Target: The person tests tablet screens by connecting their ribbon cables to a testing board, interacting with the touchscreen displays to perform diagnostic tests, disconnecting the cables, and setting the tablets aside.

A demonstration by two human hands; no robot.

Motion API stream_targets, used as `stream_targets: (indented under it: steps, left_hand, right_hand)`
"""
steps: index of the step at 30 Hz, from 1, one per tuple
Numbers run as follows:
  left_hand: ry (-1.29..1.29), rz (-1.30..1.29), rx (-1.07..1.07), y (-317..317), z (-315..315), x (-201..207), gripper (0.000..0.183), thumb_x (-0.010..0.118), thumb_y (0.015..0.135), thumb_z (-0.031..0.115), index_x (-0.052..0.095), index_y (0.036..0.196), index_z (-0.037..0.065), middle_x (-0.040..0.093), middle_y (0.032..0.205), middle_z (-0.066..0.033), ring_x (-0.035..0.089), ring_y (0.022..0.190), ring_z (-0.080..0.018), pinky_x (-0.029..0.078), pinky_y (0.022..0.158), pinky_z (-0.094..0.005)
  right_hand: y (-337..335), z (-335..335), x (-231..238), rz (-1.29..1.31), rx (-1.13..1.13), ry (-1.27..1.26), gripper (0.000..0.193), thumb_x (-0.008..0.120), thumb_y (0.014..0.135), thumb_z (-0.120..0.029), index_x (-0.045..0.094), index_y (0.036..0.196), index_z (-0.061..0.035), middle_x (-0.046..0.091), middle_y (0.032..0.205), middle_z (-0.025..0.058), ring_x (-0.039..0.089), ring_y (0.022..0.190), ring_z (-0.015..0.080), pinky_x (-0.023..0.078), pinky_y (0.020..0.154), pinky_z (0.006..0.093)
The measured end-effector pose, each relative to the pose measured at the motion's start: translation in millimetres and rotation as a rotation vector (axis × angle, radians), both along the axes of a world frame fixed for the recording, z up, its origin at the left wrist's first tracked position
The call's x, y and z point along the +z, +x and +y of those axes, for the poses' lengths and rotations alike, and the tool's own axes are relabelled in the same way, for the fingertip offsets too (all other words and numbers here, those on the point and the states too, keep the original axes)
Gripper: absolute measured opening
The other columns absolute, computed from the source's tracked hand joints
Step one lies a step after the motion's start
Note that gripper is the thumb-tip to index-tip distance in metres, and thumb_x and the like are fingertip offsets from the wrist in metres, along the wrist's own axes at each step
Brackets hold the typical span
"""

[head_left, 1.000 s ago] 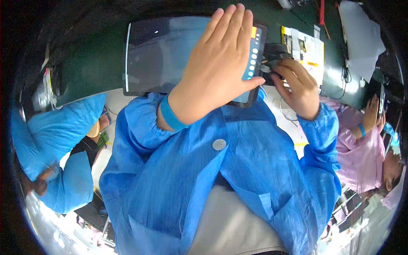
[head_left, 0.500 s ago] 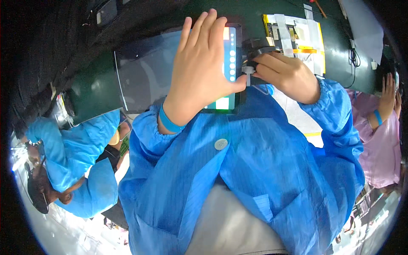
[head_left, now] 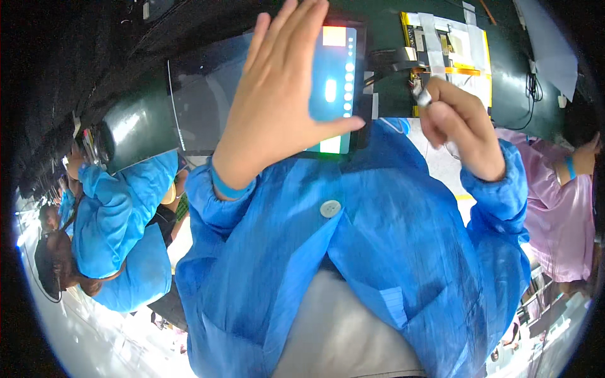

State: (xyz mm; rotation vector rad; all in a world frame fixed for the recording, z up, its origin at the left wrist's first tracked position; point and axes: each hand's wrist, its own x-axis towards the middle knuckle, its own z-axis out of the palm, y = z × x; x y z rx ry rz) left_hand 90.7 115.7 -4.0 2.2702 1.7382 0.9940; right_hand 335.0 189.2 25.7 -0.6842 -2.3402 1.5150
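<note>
Dark green worktop bends away into blackness at the upper left; whatever lies in that corner cannot be made out. People in light blue and pink sit at either side, both partly cut off by the fisheye rim.

Flat screen device lies on the worktop in front of the torso, its middle hidden behind the left hand. That hand is spread flat, fingers long and pointing away, thumb out toward the device's right edge — tips run to the upper border. Grips nothing; contact with the glass hard to judge.

Right hand is curled near the yellow-edged panel, well apart from the left. Thumb and forefinger close on a small pale piece — mostly covered, kind unclear. Dark ribbon stretches between device and panel.
</note>
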Motion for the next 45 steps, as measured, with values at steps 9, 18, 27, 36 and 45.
stream_targets:
  steps: [9, 18, 27, 36, 45]
  left_hand:
    - [-0.361, 0.214, 0.113, 5.1, -45.5, 51.4, 0.104, 0.074, 0.063, 0.041, 0.019, 0.141, -0.001, 0.021, 0.146, -0.0186, 0.018, 0.136, -0.0344, 0.012, 0.110, -0.0466]
    - [-0.258, 0.053, 0.614, -107.4, -113.8, 15.2, 0.074, 0.056, 0.086, 0.040, 0.026, 0.139, -0.001, 0.031, 0.142, -0.0197, 0.026, 0.133, -0.0345, 0.017, 0.109, -0.0405]
    - [-0.299, -0.636, 0.450, -105.6, -103.0, -3.0, 0.077, 0.051, 0.084, 0.048, 0.027, 0.140, 0.000, 0.030, 0.143, -0.0152, 0.027, 0.133, -0.0245, 0.018, 0.108, -0.0331]
    - [-0.311, -0.797, 0.373, -116.6, -107.2, -16.4, 0.105, 0.056, 0.066, 0.066, 0.023, 0.140, -0.001, 0.030, 0.141, -0.0153, 0.030, 0.130, -0.0257, 0.022, 0.108, -0.0349]
    - [-0.345, -0.707, 0.387, -111.8, -110.5, 15.6, 0.093, 0.050, 0.074, 0.058, 0.025, 0.141, 0.000, 0.025, 0.145, -0.0164, 0.022, 0.135, -0.0274, 0.014, 0.110, -0.0343]
  right_hand:
    - [-3.4, -9.6, -15.2, -0.036, -0.088, 0.084, 0.014, 0.064, 0.083, -0.015, 0.062, 0.077, -0.0027, 0.057, 0.068, 0.0054, 0.055, 0.058, 0.0155, 0.043, 0.052, 0.0265]
    - [-17.8, -19.0, -26.7, -0.080, -0.076, 0.567, 0.013, 0.064, 0.078, -0.017, 0.059, 0.084, -0.0063, 0.057, 0.073, 0.0101, 0.058, 0.065, 0.0295, 0.047, 0.057, 0.0373]
    - [-23.7, -0.2, -30.0, -0.021, 0.093, 0.535, 0.014, 0.062, 0.079, -0.017, 0.058, 0.088, -0.0067, 0.057, 0.070, 0.0117, 0.058, 0.065, 0.0306, 0.047, 0.057, 0.0398]
    - [-24.6, 1.8, -28.3, -0.111, 0.178, 0.618, 0.016, 0.062, 0.080, -0.018, 0.052, 0.080, -0.0058, 0.055, 0.066, 0.0112, 0.059, 0.062, 0.0296, 0.046, 0.055, 0.0415]
    - [-32.5, -8.9, -2.4, -0.258, 0.288, 0.950, 0.015, 0.060, 0.078, -0.019, 0.051, 0.078, -0.0074, 0.051, 0.068, 0.0060, 0.058, 0.063, 0.0210, 0.048, 0.055, 0.0324]
